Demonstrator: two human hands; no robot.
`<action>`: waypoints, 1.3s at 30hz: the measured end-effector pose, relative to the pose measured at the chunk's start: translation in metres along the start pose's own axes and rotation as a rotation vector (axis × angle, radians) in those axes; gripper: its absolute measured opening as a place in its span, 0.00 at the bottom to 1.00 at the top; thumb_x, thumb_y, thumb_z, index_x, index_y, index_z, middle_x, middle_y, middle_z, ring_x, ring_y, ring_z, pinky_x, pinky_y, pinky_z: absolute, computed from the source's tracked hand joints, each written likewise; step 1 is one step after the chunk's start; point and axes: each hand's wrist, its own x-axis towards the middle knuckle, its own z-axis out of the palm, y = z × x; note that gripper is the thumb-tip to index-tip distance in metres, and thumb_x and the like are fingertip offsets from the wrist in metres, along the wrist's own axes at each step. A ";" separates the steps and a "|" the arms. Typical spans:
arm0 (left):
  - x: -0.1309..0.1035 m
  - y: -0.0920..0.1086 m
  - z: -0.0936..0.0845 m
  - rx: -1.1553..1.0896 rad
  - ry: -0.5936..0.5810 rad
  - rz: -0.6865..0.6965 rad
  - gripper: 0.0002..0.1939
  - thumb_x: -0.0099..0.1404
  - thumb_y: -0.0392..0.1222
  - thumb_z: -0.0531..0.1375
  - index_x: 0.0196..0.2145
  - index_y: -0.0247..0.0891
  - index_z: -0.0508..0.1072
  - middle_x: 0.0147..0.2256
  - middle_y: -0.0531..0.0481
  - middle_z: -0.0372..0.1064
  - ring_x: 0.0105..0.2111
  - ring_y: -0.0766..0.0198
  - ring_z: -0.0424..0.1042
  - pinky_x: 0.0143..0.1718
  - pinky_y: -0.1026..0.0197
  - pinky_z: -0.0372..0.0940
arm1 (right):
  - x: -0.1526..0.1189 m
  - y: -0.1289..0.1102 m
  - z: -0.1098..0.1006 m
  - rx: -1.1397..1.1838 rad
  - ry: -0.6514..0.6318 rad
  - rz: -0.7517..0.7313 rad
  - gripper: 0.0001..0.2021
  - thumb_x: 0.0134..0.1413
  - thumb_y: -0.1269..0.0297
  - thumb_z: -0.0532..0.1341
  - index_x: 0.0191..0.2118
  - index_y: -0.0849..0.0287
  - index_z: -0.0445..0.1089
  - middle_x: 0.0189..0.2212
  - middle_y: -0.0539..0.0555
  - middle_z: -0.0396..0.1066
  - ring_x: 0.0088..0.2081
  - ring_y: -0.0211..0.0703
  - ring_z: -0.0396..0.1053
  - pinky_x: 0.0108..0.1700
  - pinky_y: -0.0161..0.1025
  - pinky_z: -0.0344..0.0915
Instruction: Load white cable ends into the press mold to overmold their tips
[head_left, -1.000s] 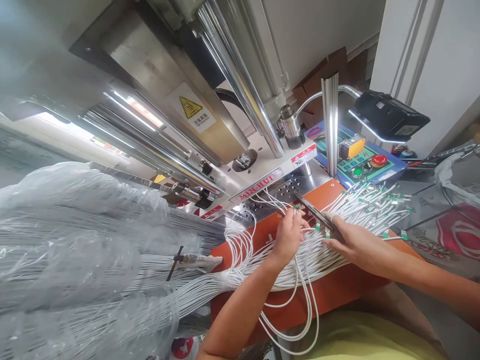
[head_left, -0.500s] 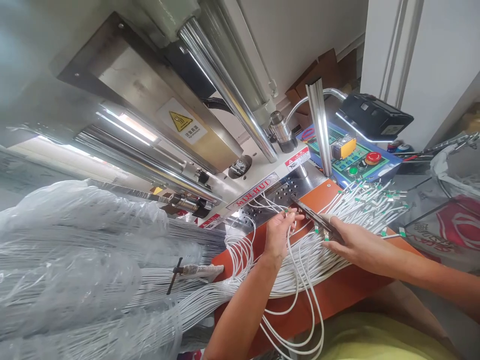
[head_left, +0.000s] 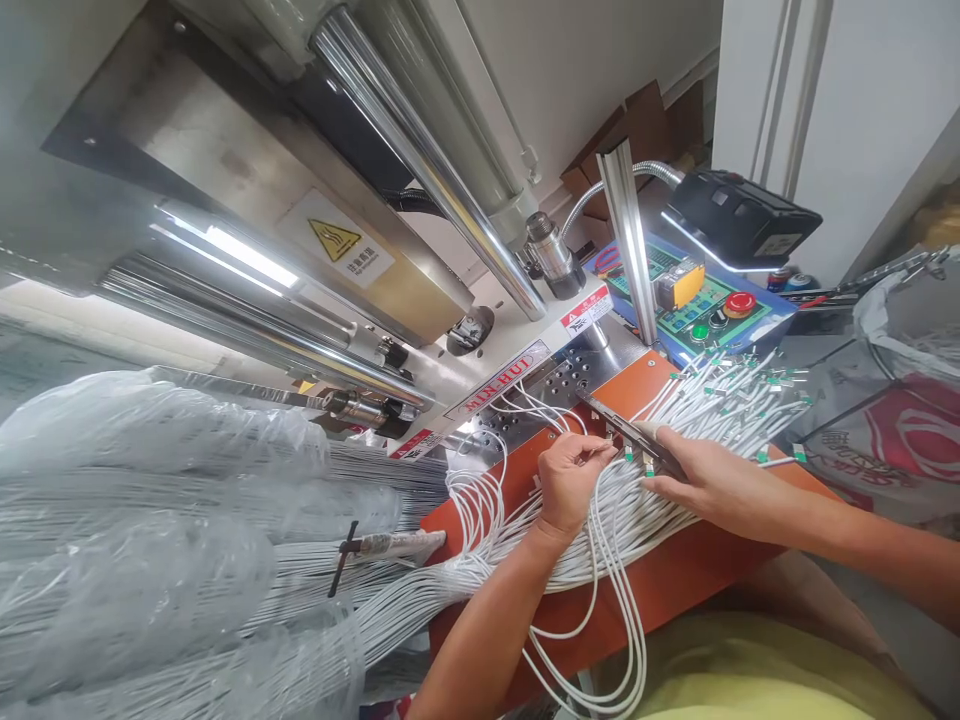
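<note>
My right hand [head_left: 709,478] grips a narrow dark metal plate [head_left: 628,428], with the thumb on top and the fingers along its near side. My left hand [head_left: 571,478] is closed in a pinch at the plate's left side, on what looks like the end of a white cable. Loops of white cable [head_left: 626,600] hang down from beside that hand. Small green-and-metal connectors [head_left: 649,468] sit on cable ends just beneath the plate. Under both hands lies a thick bundle of white cables [head_left: 585,555] on an orange work surface [head_left: 675,580].
Behind the hands stands a press machine [head_left: 495,375], with white cables running under its head. A blue control box [head_left: 765,318] with a red button is at the right. Plastic-wrapped cable bundles [head_left: 150,500] fill the left, near a clamp handle [head_left: 346,558]. A black lamp [head_left: 742,220] hangs above.
My left hand has moved slightly right and down toward the connectors, and its fingers are drawn closer together. My right hand keeps hold of the plate. The view has shifted slightly.
</note>
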 end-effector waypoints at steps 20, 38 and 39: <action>0.009 0.004 0.003 0.157 -0.048 0.039 0.04 0.57 0.34 0.67 0.30 0.42 0.82 0.29 0.49 0.77 0.31 0.63 0.72 0.38 0.61 0.67 | 0.002 0.005 0.004 -0.008 0.050 -0.026 0.24 0.59 0.56 0.56 0.59 0.55 0.60 0.40 0.57 0.76 0.43 0.54 0.73 0.42 0.41 0.63; 0.018 0.005 -0.023 -0.046 0.034 -0.123 0.07 0.60 0.42 0.67 0.36 0.39 0.81 0.36 0.49 0.80 0.35 0.64 0.76 0.41 0.63 0.70 | 0.001 0.001 -0.003 0.073 0.020 -0.014 0.21 0.59 0.54 0.56 0.57 0.54 0.63 0.36 0.54 0.76 0.42 0.53 0.73 0.42 0.41 0.65; 0.017 0.004 -0.021 -0.022 0.008 -0.100 0.06 0.61 0.42 0.66 0.36 0.39 0.81 0.35 0.49 0.79 0.35 0.64 0.76 0.42 0.63 0.69 | 0.001 0.001 -0.004 0.081 0.011 -0.018 0.21 0.59 0.54 0.56 0.56 0.54 0.63 0.37 0.54 0.75 0.42 0.53 0.73 0.43 0.42 0.65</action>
